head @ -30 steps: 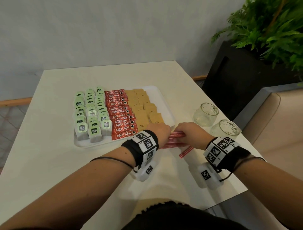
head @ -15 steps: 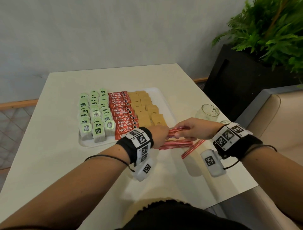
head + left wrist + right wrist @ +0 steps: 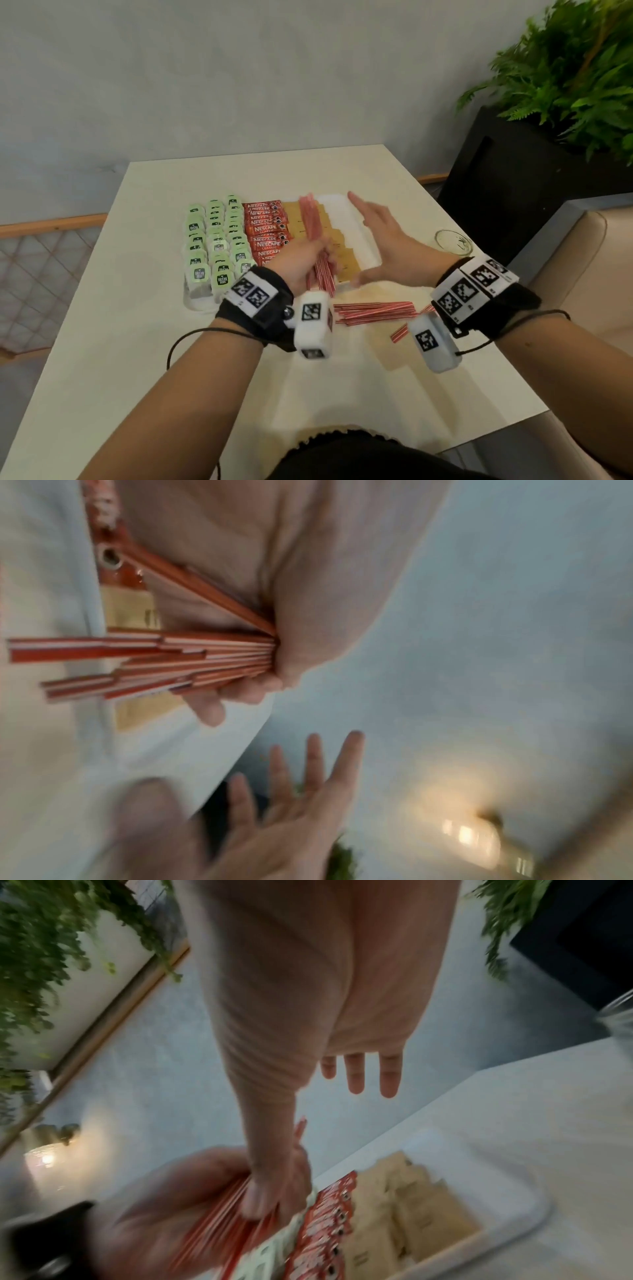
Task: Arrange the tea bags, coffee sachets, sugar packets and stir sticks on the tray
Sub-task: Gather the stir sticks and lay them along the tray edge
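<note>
Two hands hover over the tray [image 3: 346,205]. The left hand [image 3: 301,257] grips a bundle of stir sticks [image 3: 313,222] above the sugar packets [image 3: 339,246]; the right hand [image 3: 387,240] is spread flat beside it, holding nothing. More sticks [image 3: 373,311] lie on the tabletop [image 3: 102,342]. Tea bags [image 3: 215,240] and coffee sachets [image 3: 267,233] fill the tray's left.
</note>
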A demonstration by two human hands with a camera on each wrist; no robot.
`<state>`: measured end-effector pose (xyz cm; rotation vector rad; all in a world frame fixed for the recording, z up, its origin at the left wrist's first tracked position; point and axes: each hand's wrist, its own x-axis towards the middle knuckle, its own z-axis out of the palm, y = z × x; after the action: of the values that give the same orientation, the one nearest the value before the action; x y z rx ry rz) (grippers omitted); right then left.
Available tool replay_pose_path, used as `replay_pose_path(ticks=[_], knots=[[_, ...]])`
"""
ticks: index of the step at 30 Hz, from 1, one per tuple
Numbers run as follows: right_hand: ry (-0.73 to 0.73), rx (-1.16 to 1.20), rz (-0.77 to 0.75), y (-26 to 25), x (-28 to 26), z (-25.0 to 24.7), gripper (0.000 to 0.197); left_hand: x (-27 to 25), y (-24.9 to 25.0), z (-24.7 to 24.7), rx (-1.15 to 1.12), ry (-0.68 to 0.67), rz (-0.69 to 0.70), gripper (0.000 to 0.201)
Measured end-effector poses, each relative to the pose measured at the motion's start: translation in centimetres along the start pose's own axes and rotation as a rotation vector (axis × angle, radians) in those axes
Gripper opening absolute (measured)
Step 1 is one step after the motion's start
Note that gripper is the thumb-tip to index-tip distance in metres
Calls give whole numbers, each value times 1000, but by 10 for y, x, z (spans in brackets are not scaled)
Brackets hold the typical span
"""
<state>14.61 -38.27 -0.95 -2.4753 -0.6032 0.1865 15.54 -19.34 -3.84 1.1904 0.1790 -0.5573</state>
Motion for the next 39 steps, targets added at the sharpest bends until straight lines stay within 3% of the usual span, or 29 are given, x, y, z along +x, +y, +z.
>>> replay_pose_path(ticks=[1,3,7,10,15,19,22,24,27,29,33,37,39], knots=[[-46,-1,-35,-6,-2,5,135,1,4,-3,-194,15,-35,22],[-57,16,-98,-15,-3,15,139,1,8,-5,-297,87,-37,26],[-24,40,-174,-23,3,26,124,0,5,3,-293,143,0,26],[56,38,-161,-23,8,28,107,-2,1,8,-284,93,-29,29],[-53,9,-180,-22,7,27,125,4,-2,8,-304,86,-19,24],[90,78,-163,-22,13,29,111,4,-5,10,-309,37,-71,23],[-32,211,-85,-17,13,26,119,-3,-8,9,-126,-54,-87,27],[-68,226,-38,-9,12,19,105,-7,-11,6,4,-104,-99,28],[108,245,126,2,17,5,58,-11,-16,7,82,-187,-126,24],[161,417,207,5,20,1,54,-13,-18,12,126,-214,-127,22],[48,770,218,1,18,17,38,-10,-23,16,118,-243,-138,23],[288,786,238,3,23,26,40,-8,-26,14,139,-234,-130,25],[248,782,241,5,22,29,40,-9,-25,15,199,-248,-125,23]])
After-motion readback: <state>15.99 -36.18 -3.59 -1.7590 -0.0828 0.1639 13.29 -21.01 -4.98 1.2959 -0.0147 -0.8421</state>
